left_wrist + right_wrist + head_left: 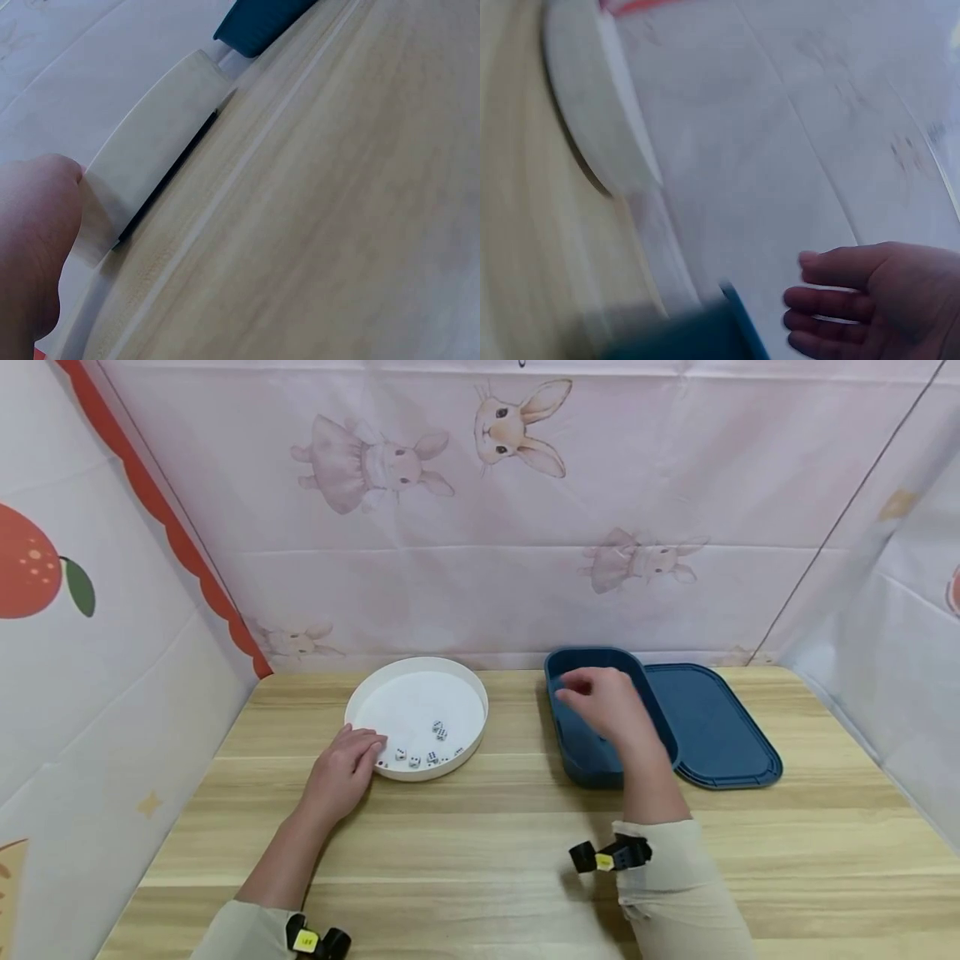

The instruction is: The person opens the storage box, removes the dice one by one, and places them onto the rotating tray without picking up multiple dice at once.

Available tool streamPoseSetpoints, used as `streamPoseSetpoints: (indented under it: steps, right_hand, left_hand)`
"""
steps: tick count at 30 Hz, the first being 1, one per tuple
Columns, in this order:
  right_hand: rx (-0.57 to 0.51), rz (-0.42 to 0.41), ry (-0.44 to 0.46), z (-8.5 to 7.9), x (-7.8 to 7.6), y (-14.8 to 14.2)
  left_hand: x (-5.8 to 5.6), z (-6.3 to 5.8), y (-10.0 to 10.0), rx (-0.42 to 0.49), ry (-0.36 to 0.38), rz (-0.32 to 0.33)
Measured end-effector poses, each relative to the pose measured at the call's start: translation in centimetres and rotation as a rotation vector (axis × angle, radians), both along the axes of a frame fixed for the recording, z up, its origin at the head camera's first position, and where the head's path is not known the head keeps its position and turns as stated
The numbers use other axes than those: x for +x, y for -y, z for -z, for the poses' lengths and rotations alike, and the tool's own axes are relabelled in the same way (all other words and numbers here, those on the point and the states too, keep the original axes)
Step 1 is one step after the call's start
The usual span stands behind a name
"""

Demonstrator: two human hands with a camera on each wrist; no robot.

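A round white tray stands at the left of the table, with several small white dice gathered mostly along its near side. My left hand holds the tray's near left rim, its fingertips reaching just over the edge. In the left wrist view, that hand is at the tray's pale outer wall. Over the deep blue box hovers my right hand. The right wrist view shows this hand with loosely bent fingers, the thumb apart and nothing between them.
A flat blue lid lies to the right of the box, against its side. Behind the table hangs a pale cloth printed with rabbits, and another printed cloth stands at the left. Wooden tabletop stretches between the forearms.
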State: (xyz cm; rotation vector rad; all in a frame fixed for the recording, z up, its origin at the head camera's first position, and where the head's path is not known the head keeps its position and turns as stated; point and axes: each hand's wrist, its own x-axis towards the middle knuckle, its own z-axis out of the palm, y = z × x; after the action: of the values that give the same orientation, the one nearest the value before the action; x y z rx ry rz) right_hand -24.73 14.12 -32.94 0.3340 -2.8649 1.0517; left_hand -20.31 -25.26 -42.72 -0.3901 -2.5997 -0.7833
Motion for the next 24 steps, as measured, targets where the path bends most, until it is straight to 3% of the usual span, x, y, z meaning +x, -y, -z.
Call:
streamPoseSetpoints:
  steps: [8, 15, 24]
  right_hand:
    - [0.092, 0.070, 0.186, 0.6, -0.4, -5.2]
    - [0.129, 0.119, 0.263, 2.1, -1.2, -5.4]
    - [0.170, 0.090, 0.367, 3.5, -1.7, -5.3]
  left_hand:
    - [0.1, -0.4, -0.2, 0.018, 0.041, -0.006]
    - [0.2, -0.4, -0.2, 0.020, 0.031, -0.005]
    - [0.0, -0.3, -0.1, 0.010, 0.039, -0.011]
